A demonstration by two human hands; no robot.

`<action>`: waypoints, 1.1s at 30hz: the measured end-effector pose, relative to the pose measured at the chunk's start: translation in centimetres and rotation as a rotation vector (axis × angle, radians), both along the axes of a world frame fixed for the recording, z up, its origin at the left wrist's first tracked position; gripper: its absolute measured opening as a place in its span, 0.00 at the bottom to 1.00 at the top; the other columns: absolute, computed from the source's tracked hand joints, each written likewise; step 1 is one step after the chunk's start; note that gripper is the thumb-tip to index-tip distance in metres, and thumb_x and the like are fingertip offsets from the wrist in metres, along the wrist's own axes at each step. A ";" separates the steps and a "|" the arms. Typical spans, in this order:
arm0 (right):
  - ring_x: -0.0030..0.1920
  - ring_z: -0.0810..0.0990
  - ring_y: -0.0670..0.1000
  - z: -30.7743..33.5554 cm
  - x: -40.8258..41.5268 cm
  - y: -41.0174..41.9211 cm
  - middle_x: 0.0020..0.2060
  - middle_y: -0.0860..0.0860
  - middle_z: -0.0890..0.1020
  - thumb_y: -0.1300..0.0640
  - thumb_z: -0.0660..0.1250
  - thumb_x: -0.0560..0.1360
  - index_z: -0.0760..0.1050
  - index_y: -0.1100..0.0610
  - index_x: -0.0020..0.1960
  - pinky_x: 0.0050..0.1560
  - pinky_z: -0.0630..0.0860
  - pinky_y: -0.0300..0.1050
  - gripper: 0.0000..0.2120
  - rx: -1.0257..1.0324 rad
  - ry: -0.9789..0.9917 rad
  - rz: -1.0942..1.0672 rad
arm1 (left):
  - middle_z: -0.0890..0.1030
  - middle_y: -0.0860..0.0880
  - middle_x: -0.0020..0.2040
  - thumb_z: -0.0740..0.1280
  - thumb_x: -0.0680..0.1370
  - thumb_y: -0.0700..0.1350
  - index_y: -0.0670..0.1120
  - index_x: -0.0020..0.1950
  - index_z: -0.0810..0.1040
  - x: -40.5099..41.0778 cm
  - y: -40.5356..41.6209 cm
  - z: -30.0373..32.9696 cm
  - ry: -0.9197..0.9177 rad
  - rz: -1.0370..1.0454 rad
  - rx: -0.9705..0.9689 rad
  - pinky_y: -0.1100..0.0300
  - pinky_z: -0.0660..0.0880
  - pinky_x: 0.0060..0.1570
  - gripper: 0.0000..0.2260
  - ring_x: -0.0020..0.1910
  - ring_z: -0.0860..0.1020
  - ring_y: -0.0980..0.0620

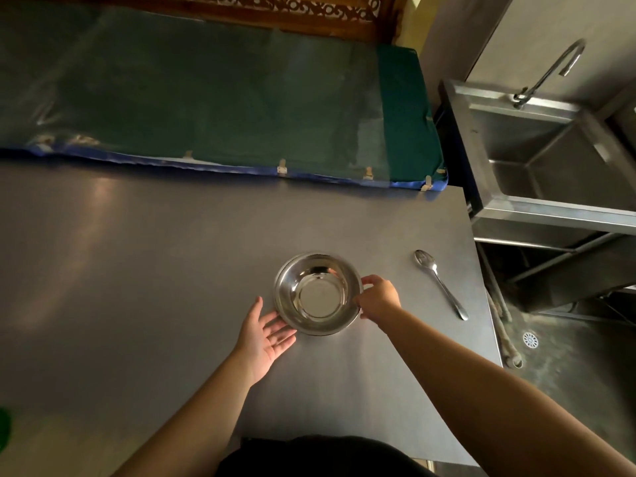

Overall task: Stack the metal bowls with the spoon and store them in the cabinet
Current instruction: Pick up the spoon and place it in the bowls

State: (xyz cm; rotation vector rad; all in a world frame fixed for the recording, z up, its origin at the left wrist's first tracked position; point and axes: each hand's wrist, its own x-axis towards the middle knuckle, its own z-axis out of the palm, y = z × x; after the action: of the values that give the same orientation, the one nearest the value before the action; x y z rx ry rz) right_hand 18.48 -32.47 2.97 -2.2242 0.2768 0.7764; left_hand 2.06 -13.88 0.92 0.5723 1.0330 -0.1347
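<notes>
A shiny metal bowl [318, 293] stands on the grey table [137, 270], and a second rim shows just behind its far edge, so it looks nested in another bowl. My right hand [378, 297] pinches the bowl's right rim. Just left of the bowl lies my left hand [266, 333], palm up, fingers spread, fingertips at the bowl's lower left side. A metal spoon [440, 284] rests on the table to the right of the bowl, bowl end away from me.
A green padded bench [223, 98] runs along the far edge of the table. A steel sink [550, 156] with a tap [550, 74] stands at the right. The table's right edge is near the spoon, with floor and a drain [530, 340] below.
</notes>
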 end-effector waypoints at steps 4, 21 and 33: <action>0.32 0.78 0.50 -0.7 0.1 -0.3 0.44 0.53 0.86 0.64 0.72 0.71 0.78 0.56 0.64 0.35 0.77 0.43 0.22 -0.019 -0.019 0.136 | 0.85 0.40 0.55 0.64 0.83 0.50 0.42 0.59 0.79 0.7 -0.1 -0.3 0.063 -0.114 0.192 0.49 0.79 0.50 0.13 0.54 0.83 0.41; 0.66 0.68 0.62 -2.4 8.8 -13.9 0.64 0.61 0.73 0.63 0.65 0.76 0.71 0.57 0.69 0.59 0.76 0.60 0.22 -0.634 -0.357 0.362 | 0.74 0.45 0.71 0.69 0.77 0.40 0.51 0.78 0.66 5.1 1.5 -1.3 0.145 -0.509 0.952 0.45 0.78 0.61 0.30 0.65 0.78 0.44; 0.60 0.77 0.65 -4.4 7.8 -14.1 0.59 0.61 0.78 0.62 0.62 0.79 0.74 0.60 0.65 0.57 0.77 0.57 0.15 -0.586 -0.257 0.349 | 0.72 0.44 0.74 0.63 0.78 0.34 0.52 0.78 0.66 5.5 2.2 -2.0 0.173 -0.679 1.113 0.55 0.71 0.64 0.30 0.67 0.75 0.44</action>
State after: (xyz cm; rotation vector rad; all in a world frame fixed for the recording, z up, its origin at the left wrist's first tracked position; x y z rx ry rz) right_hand 26.30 -46.53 -1.44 -2.9493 -0.0229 0.6258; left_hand 7.60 -11.68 -1.09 1.9478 0.9843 -0.2013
